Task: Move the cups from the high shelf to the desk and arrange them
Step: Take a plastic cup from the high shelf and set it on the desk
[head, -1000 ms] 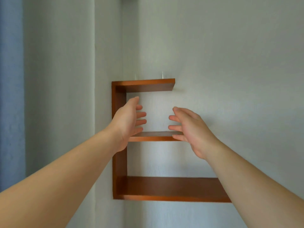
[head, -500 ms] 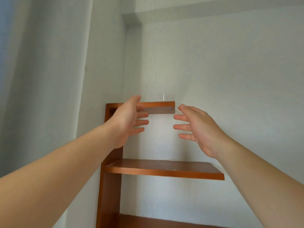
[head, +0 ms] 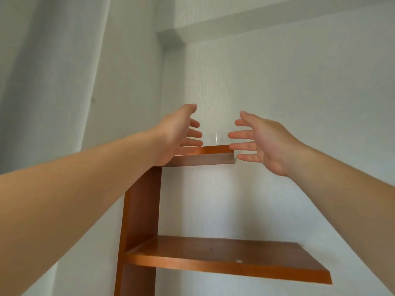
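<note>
Since half a second ago both hands have risen from in front of the top shelf to level with its upper face, and the view has tilted further up.

Nearest, the 2 bare forearms reach up and inward. The left hand [head: 177,133] is spread, its fingers [head: 193,135] straight and released, holding nothing, with the heel of the palm in front of the left end of the top shelf [head: 205,153]. The right hand [head: 263,142] mirrors it at the shelf's right end, fingers [head: 241,134] also released and empty. Between them, on top of that shelf against the white wall [head: 277,82], a thin glinting vertical edge [head: 216,138] shows; it may be the side of a clear cup, though I cannot tell for sure, and no other cup is visible. Below, the middle shelf [head: 224,259] joins the upright side panel [head: 142,210].

The step in hand looks like the reach for a cup. Clear glass is hard to read from below, so the hands should close in slowly from both sides, feel the wall of the cup first, grip low and firm, then lift straight up before drawing it past the shelf's front edge.
</note>
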`<action>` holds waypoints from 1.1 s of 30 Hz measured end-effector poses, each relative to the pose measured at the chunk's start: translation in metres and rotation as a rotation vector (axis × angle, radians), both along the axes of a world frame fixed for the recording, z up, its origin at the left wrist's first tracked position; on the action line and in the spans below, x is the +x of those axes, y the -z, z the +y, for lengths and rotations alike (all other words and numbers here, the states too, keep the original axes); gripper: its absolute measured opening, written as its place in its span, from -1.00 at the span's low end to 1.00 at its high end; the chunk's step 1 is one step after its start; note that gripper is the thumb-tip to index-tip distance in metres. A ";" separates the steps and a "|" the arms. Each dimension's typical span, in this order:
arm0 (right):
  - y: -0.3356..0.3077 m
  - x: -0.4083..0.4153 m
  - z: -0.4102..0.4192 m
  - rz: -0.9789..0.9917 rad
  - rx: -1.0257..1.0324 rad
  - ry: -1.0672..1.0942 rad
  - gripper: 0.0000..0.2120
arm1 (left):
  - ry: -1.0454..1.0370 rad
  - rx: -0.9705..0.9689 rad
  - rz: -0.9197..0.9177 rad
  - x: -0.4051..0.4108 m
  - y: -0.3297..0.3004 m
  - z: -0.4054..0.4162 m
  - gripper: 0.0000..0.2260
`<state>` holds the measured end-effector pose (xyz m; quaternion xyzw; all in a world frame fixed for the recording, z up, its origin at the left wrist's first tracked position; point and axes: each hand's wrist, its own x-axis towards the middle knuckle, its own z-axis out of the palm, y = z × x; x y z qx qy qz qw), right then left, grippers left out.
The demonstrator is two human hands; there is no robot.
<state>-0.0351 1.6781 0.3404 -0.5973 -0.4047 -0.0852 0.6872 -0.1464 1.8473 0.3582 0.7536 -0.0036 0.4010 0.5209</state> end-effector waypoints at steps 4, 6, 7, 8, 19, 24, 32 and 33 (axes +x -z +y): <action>-0.016 0.012 0.016 -0.003 0.017 0.041 -0.62 | -0.005 0.067 0.005 0.026 -0.021 0.008 -0.56; -0.024 0.019 0.022 -0.026 0.016 0.081 -0.62 | -0.005 0.088 -0.005 0.036 -0.033 0.016 -0.55; -0.028 0.022 0.024 -0.039 0.018 0.104 -0.62 | -0.001 0.097 -0.005 0.041 -0.039 0.020 -0.54; -0.032 0.025 0.026 -0.054 0.021 0.126 -0.62 | 0.005 0.106 0.000 0.046 -0.045 0.023 -0.53; -0.073 0.072 0.027 -0.062 -0.081 0.188 -0.57 | 0.018 0.155 0.112 0.097 -0.072 0.042 -0.36; -0.089 0.103 0.028 -0.039 -0.172 0.144 -0.50 | -0.005 0.151 0.193 0.108 -0.090 0.045 -0.24; -0.096 0.140 0.033 -0.010 -0.278 0.036 -0.39 | -0.034 0.078 0.288 0.131 -0.094 0.043 -0.11; -0.097 0.143 0.033 -0.004 -0.282 0.023 -0.38 | -0.041 0.069 0.291 0.133 -0.095 0.043 -0.11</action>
